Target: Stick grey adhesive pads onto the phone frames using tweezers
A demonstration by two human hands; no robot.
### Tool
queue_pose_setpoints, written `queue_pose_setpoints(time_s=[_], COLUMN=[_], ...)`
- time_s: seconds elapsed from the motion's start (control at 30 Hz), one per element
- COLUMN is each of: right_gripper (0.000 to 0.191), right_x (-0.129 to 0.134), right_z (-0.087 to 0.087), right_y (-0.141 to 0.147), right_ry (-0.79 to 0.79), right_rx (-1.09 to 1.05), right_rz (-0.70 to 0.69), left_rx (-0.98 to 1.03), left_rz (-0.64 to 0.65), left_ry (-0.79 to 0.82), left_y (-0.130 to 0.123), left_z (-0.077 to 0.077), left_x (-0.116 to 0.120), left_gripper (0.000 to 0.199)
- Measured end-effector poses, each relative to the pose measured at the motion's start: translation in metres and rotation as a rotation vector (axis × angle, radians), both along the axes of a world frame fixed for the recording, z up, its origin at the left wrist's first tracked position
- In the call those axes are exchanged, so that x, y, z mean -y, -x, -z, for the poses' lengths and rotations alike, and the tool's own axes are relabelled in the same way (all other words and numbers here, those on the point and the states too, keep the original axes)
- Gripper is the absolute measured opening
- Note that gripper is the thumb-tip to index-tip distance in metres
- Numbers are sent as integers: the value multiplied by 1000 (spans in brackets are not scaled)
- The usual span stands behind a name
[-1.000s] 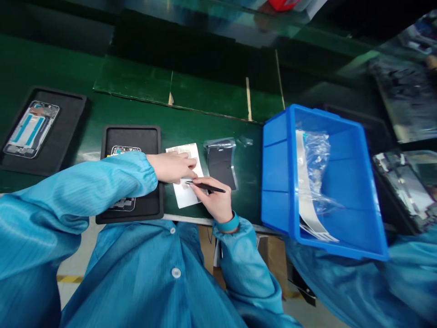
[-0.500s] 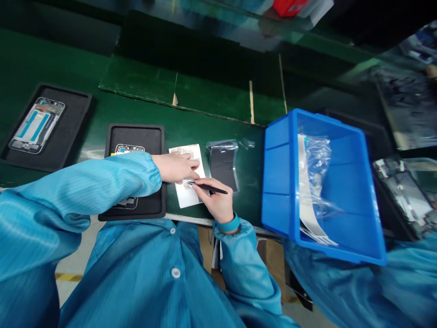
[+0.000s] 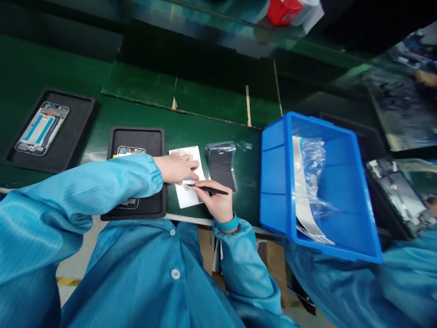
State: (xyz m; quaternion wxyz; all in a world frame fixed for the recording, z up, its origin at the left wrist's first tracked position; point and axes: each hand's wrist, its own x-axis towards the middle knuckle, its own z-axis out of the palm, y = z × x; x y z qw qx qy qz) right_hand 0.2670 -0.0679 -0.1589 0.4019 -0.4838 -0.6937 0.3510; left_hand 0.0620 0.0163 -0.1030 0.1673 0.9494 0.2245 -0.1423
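A white sheet (image 3: 186, 199) with pale beige patches lies on the bench in front of me. My left hand (image 3: 177, 168) rests flat across its upper part, fingers spread. Black tweezers (image 3: 213, 189) are gripped in my right hand (image 3: 220, 202), their tip touching or just over a patch near the sheet's middle. Left of the sheet, a phone frame (image 3: 131, 150) lies in a black tray (image 3: 150, 200), largely covered by my left sleeve. A dark film piece in a clear sleeve (image 3: 221, 166) lies just to the right.
Farther left, a second black tray (image 3: 77, 123) holds another phone frame (image 3: 43, 129). A blue bin (image 3: 276, 177) with clear plastic bags and white strips stands at the right. Beyond it sit more phone parts (image 3: 398, 189) and a co-worker's blue sleeve (image 3: 409, 273).
The view has shifted slightly, so the bin and trays appear a little displaced. Both hands keep nearly the same place on the sheet, and the tweezers' tip has moved very little.
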Motion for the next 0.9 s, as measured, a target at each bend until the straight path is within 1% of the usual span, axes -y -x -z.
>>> queue_pose_setpoints(time_s=[0.13, 0.27, 0.37, 0.47, 0.57, 0.67, 0.7, 0.77, 0.83, 0.9], right_gripper=[7, 11, 13, 13, 11, 9, 9, 9, 8, 8], right_x=[8, 18, 24, 28, 30, 32, 33, 34, 35, 36], right_z=[-7, -22, -34, -39, -38, -35, -35, -35, -36, -36], right_y=[-3, -9, -16, -23, -28, -31, -32, -34, -36, -39], right_ry=[-5, -55, -86, -85, -60, -40, -38, -41, -40, -39], right_rx=[-47, -90, -142, -177, -219, -270, -282, -300, -311, -328], right_rz=[3, 46, 78, 123, 197, 279, 298, 318, 324, 326], left_rx=[-5, 18, 70, 158, 205, 190, 179, 154, 134, 127], left_rz=[-6, -17, -43, -84, -164, -280, -326, -406, -459, -489], left_ry=[4, 20, 33, 84, 143, 97, 74, 38, 25, 42], left_y=[1, 2, 4, 6, 7, 1, -2, -10, -18, -25], left_z=[2, 4, 4, 1, -3, -4, -4, 0, 6, 10], left_x=[0, 0, -1, -3, -2, 5, 8, 14, 16, 15], left_gripper=[54, 56, 55, 49, 42, 30, 28, 33, 36, 34])
